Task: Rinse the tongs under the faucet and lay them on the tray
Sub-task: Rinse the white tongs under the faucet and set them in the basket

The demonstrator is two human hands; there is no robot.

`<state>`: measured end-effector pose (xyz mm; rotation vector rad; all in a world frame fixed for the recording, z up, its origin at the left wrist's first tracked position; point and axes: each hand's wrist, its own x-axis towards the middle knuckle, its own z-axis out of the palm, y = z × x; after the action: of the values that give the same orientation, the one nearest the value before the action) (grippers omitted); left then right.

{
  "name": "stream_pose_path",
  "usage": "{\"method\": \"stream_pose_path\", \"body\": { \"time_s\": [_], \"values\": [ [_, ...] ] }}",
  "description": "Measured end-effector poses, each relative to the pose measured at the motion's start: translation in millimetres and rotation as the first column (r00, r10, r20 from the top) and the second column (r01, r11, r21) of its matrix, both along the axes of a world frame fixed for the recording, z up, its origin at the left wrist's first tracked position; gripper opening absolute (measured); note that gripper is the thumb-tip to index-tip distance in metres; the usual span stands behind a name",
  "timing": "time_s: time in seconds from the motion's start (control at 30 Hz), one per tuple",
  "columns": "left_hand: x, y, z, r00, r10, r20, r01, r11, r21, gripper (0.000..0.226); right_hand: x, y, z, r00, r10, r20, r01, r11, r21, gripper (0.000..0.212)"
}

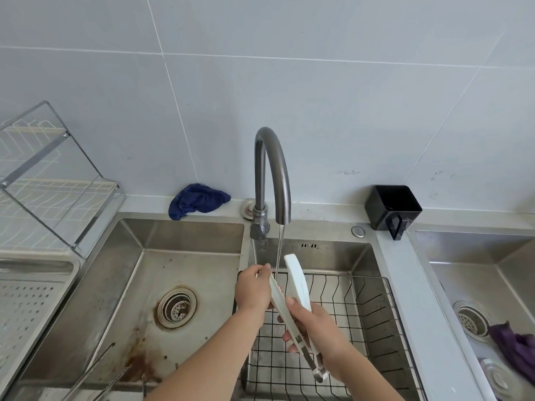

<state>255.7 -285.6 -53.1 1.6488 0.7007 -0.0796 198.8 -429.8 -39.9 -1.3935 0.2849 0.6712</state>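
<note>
Under curved grey steel faucet: right hand clamps white plastic tongs; left hand pinches one arm; wet grip risks slip

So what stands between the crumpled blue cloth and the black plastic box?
The curved grey metal faucet, water running from its spout, in the head view.

A crumpled blue cloth lies on the grey counter against the tiled wall. A black holder sits further right. The left sink basin has brown stains around its drain. A black wire basket sits in the middle basin. A purple cloth lies in the right basin.
</note>
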Motion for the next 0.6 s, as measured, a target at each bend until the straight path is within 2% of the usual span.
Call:
{"method": "stream_pose_path", "body": {
  "time_s": [0.1, 0.3, 0.4, 0.47, 0.6],
  "values": [
    [2.5, 0.3, 2.2, 1.000, 0.006, 0.000, -0.006, 0.991, -0.131, 0.031, -0.9, -1.1, 0.0, 1.000, -0.018, 0.013, 0.018, 0.999, -0.030, 0.059],
    [8.6, -9.3, 10.2, 0.998, -0.036, -0.059, 0.009, 0.916, -0.401, 0.017, 3.6, -8.3, 0.8, 0.994, -0.065, 0.083, 0.073, 0.993, -0.095, 0.050],
    [9.4, -10.5, 13.0, 0.998, -0.031, -0.052, 0.008, 0.917, -0.398, 0.015, 5.3, -11.4, -0.7, 0.992, -0.057, 0.110, 0.070, 0.991, -0.113, 0.047],
    [10.9, -9.8, 14.6, 0.999, 0.029, -0.040, -0.042, 0.928, -0.371, 0.014, 9.3, -11.0, -0.6, 0.992, -0.051, 0.114, 0.063, 0.992, -0.108, 0.049],
    [18.4, -0.4, 21.5, 0.991, 0.135, 0.002, -0.123, 0.906, -0.404, 0.015, 27.4, -7.8, -1.5, 0.999, -0.052, -0.004, 0.052, 0.998, -0.023, 0.049]
  ]
}}
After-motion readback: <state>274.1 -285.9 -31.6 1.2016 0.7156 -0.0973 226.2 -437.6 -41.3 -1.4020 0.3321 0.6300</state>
